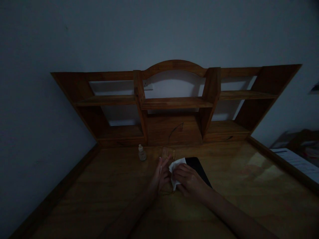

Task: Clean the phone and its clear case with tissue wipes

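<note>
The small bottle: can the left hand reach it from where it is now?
Probably yes: the small bottle stands on the desk up and left of the left hand, nothing lying between them, though that hand is beside the white cloth.

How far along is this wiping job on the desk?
Done: the small bottle stands aside, untouched. In hand: the right hand holds a white cloth to a faint clear item, perhaps glasses, by the left hand. Left: too dim to tell how clean it is.
</note>
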Available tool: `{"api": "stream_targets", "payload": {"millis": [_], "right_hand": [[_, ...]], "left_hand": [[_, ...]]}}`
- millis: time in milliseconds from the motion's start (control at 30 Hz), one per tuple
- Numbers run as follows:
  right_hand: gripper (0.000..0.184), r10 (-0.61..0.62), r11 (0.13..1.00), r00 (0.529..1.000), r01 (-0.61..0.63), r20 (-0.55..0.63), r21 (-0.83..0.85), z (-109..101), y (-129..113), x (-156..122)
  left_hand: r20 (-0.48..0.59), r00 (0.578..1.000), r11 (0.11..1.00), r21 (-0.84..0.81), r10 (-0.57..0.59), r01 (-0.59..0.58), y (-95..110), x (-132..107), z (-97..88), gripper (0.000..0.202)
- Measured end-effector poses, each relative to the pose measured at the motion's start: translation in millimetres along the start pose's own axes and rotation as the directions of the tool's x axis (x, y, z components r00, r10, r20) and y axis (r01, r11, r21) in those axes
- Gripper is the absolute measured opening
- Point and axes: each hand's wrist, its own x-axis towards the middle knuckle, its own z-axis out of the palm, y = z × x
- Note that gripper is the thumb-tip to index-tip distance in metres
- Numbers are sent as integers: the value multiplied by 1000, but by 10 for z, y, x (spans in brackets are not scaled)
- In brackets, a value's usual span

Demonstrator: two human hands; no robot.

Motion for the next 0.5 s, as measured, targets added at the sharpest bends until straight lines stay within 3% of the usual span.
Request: {"api": "stream_targets", "payload": {"millis": [333, 500], "right_hand": [[18, 2, 990, 999, -8, 45, 143, -60, -45, 15], [8, -30, 993, 998, 24, 51, 114, -15, -61, 6]], "left_hand": [[23, 999, 999, -25, 32, -31, 41, -39, 88, 69], [35, 999, 999, -39, 37, -36, 42, -50, 109, 67]]}}
